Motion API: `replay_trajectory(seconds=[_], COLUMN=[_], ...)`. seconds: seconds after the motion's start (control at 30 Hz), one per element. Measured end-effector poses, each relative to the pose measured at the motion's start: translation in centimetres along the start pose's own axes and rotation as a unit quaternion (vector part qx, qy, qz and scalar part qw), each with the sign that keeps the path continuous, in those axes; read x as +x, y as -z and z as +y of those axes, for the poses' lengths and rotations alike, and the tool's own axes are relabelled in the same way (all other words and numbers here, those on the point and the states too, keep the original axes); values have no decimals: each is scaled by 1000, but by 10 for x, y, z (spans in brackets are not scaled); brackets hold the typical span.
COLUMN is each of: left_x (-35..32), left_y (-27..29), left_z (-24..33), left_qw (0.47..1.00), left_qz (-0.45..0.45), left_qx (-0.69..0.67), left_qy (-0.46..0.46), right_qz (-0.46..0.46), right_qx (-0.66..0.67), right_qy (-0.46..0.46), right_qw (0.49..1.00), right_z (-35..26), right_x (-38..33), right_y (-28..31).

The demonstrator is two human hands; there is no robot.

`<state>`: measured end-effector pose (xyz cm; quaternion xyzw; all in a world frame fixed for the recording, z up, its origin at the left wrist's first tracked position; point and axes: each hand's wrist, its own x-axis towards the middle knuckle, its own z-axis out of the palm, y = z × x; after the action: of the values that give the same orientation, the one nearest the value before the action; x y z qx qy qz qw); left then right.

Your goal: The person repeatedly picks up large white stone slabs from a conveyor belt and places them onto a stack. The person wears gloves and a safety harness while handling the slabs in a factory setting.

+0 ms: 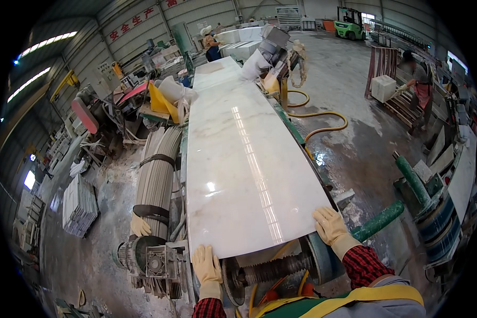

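A long, glossy white stone slab with faint brownish veining stretches away from me on a conveyor-like machine. Both my hands wear cream work gloves under red-and-black checked cuffs. At the slab's near left corner, my left hand rests with its fingers stretched forward beside the edge. Against the near right corner lies my right hand, fingers extended and touching the slab's edge; their undersides are hidden. Below the near edge shows a ridged roller between round end plates.
A motor gearbox and a loose glove sit left of the slab. Green pipes jut out on the right. A yellow hose curls over the wet floor. Two people work farther off, and a green forklift stands behind.
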<state>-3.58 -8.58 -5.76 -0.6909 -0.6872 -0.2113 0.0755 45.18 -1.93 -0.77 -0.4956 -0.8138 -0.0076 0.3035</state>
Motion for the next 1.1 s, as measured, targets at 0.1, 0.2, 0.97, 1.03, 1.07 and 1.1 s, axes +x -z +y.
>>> replay_trajectory(seconds=[0.1,0.2,0.97,1.03,1.07,1.1], left_x=[-1,-1,-10,-11,-11,-12], left_y=[1,2,11,11,12,13], left_z=[1,2,5,6,6,7], left_qw=[1000,1000,1000,1000,1000,1000], left_qz=[2,-3,-19,-21,-21,-22], left_qx=[-2,2,-14,-16,-15,-13], left_qy=[1,2,3,4,5,6], right_qz=[1,3,29,29,30,30], right_qx=[3,2,0,-3,-3,-2], right_qy=[0,0,18,18,18,18], right_qw=[1000,1000,999,999,999,999], right_z=[1,2,-8,-8,-8,-9], right_x=[-2,-4,-7,-8,-8,-9], right_y=[0,-1,8,7,7,7])
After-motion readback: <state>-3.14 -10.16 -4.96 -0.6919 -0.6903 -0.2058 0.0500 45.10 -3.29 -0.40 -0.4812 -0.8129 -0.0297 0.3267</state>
